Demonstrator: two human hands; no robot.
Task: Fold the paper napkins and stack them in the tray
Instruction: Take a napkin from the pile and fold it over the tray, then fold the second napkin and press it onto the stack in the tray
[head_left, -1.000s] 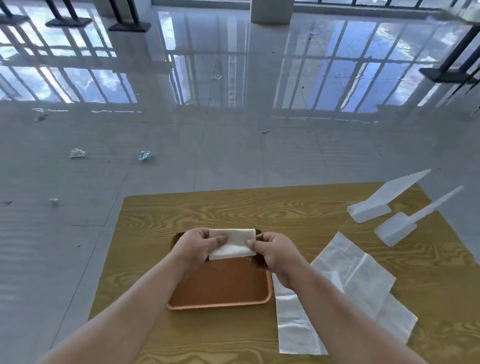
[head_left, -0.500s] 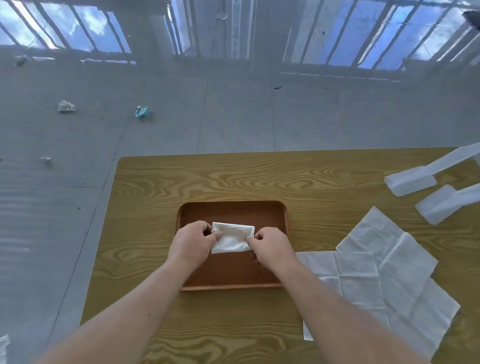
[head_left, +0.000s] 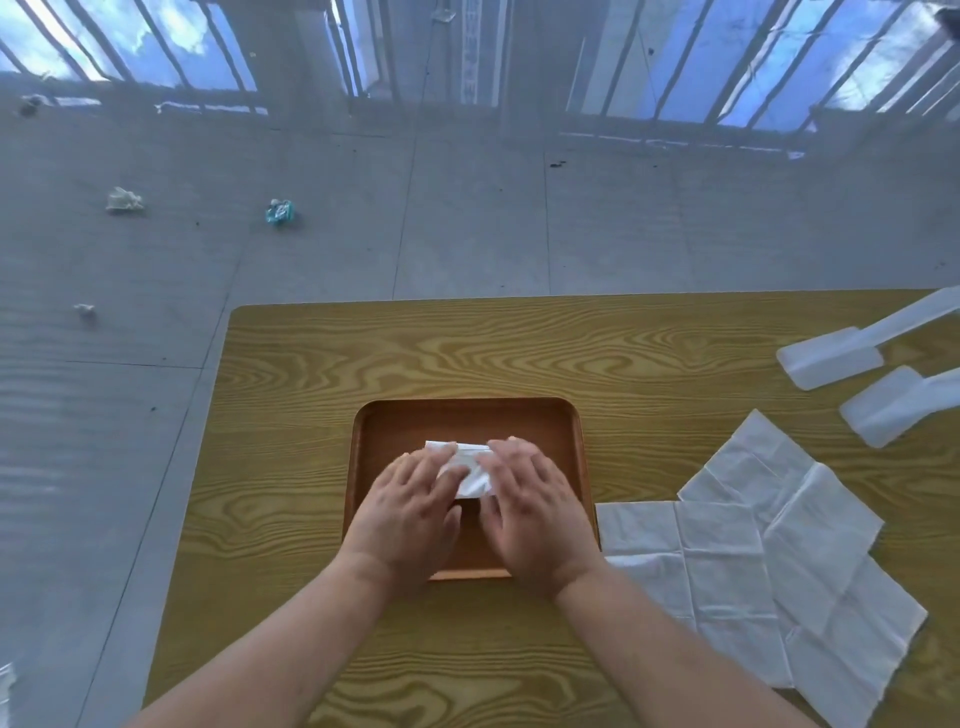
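A folded white napkin (head_left: 470, 475) lies inside the brown tray (head_left: 467, 415) in the middle of the wooden table (head_left: 467, 348). My left hand (head_left: 410, 506) and my right hand (head_left: 530, 506) lie flat over it with straight fingers, pressing it onto the tray floor and hiding most of it. Several unfolded white napkins (head_left: 769, 561) lie overlapping on the table to the right of the tray.
Two white plastic holders (head_left: 836, 358) (head_left: 883, 410) lie at the table's right edge. The table's left edge runs close to the tray's left side. Scraps of litter (head_left: 280, 212) lie on the glossy floor beyond.
Both hands have gone from pinching the napkin's ends above the tray to lying flat on it. The napkin now rests on the tray floor. The view has tilted further down.
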